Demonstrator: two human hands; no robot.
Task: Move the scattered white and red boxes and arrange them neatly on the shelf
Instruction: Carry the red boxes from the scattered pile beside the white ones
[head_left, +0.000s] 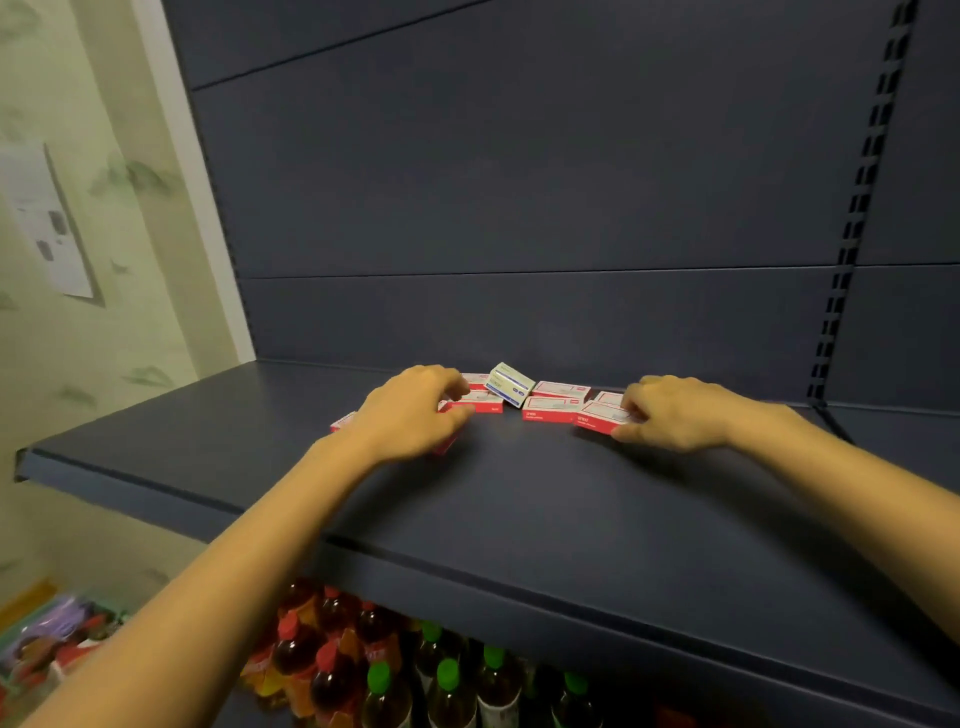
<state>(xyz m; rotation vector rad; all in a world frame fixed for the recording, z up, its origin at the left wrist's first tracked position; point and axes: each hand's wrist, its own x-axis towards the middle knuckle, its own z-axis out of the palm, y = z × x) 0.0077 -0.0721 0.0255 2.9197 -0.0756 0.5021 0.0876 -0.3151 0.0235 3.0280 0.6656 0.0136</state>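
Observation:
Several flat white and red boxes lie scattered near the back of a dark blue shelf (519, 493). My left hand (415, 413) has its fingers curled round one white and red box (475, 402), and another box (343, 421) pokes out from under its wrist. My right hand (672, 415) pinches the rightmost white and red box (597, 418) at its end. Between the hands two more white and red boxes (550, 408) lie flat. A white and blue box (509, 384) leans tilted on top of them.
The shelf's blue back panel (519, 208) rises just behind the boxes, with a slotted upright (852, 234) at the right. Bottles with red and green caps (405, 670) stand on the level below. A patterned wall (78, 338) lies to the left.

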